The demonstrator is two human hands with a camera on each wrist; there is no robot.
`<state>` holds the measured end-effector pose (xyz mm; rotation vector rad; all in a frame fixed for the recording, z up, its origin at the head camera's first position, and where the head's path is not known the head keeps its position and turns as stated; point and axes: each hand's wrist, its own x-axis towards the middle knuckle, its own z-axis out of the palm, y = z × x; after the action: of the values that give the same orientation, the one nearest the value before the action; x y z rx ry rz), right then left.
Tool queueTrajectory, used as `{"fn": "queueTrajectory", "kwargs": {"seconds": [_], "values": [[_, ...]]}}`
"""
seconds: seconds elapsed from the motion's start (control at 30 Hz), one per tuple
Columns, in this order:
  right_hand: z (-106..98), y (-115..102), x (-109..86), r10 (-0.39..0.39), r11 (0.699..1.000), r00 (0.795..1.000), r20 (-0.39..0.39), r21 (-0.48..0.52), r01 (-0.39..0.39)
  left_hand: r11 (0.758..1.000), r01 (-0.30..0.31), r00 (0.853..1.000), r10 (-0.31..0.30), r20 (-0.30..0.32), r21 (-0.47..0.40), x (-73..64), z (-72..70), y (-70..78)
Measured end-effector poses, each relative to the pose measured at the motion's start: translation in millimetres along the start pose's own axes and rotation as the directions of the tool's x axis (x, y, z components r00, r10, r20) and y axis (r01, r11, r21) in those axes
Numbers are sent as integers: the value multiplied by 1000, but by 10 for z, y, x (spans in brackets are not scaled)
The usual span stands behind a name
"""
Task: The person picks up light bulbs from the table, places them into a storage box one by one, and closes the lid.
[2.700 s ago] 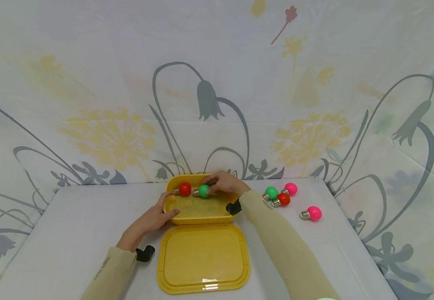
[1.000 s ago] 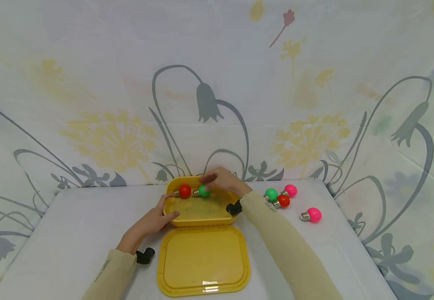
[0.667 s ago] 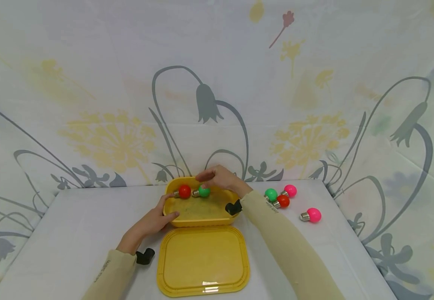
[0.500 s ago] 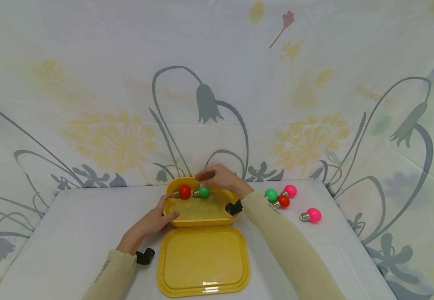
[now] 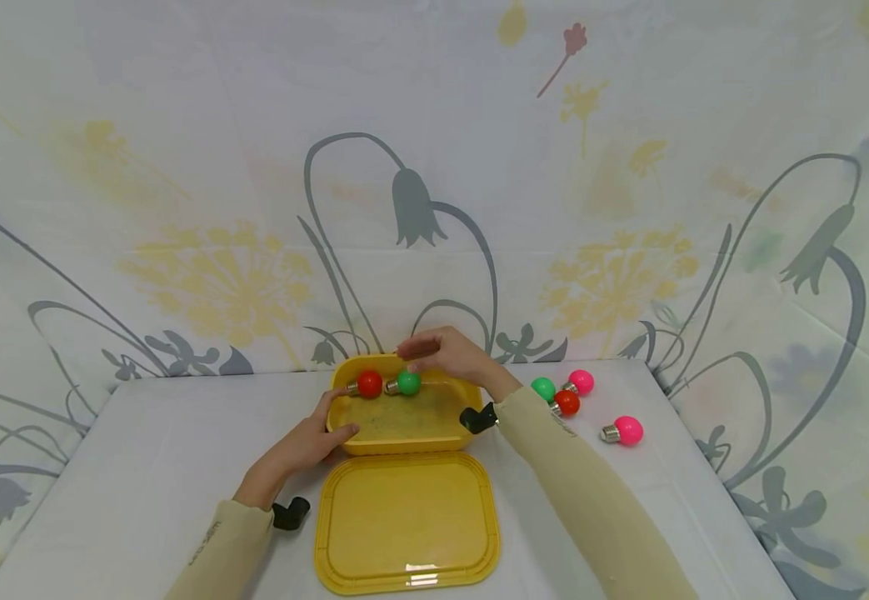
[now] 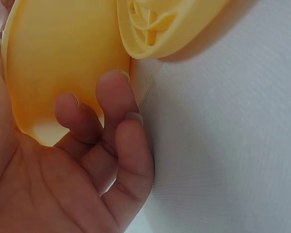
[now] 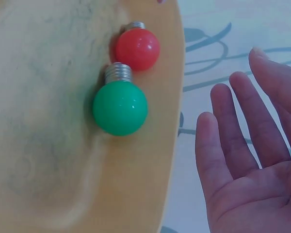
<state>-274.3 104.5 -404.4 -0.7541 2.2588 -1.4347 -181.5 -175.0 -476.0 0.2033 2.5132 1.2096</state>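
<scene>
A yellow plastic box (image 5: 404,443) stands near the back of the table. Inside it, along the far side, lie a red light bulb (image 5: 370,383) and a green light bulb (image 5: 408,382), both with metal screw bases pointing left. My left hand (image 5: 302,439) holds the box at its left end, thumb over the rim; in the left wrist view, curled fingers (image 6: 131,155) sit beside the outer wall. Above the far right rim is my right hand (image 5: 452,354), holding nothing. The right wrist view shows its extended fingers (image 7: 220,126) apart from the green bulb.
The yellow lid (image 5: 407,523) lies flat in front of the box. Right of the box, another green bulb (image 5: 542,388), a red bulb (image 5: 567,403) and a pink bulb (image 5: 582,382) lie close together. A second pink bulb (image 5: 630,430) lies farther right. Patterned cloth hangs behind.
My right hand has let go of the green bulb inside the box, lifted over the far rim and now shifts slightly right. My left hand stays at the box.
</scene>
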Motion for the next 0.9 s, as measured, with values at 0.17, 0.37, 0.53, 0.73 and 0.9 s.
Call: {"fn": "queueTrajectory", "kwargs": {"seconds": [0.17,0.37,0.53,0.73,0.9], "values": [[-27,18,-56,-3,1000,1000,-9,0,3,1000,-1,1000,1,2,0,-4,0,2],[-67,75,-122,-15,1000,1000,-19,8,15,1000,-19,1000,20,-13,19,7,10,-11],[-101,111,-210,-27,999,999,-36,23,28,999,-22,1000,23,-20,24,3,11,-19],[-165,164,-339,-26,1000,998,-59,13,26,1000,-24,1000,24,-15,17,-11,3,1],[-262,220,-470,10,1000,995,-96,-4,-11,999,-34,999,35,-12,12,-9,2,3]]}}
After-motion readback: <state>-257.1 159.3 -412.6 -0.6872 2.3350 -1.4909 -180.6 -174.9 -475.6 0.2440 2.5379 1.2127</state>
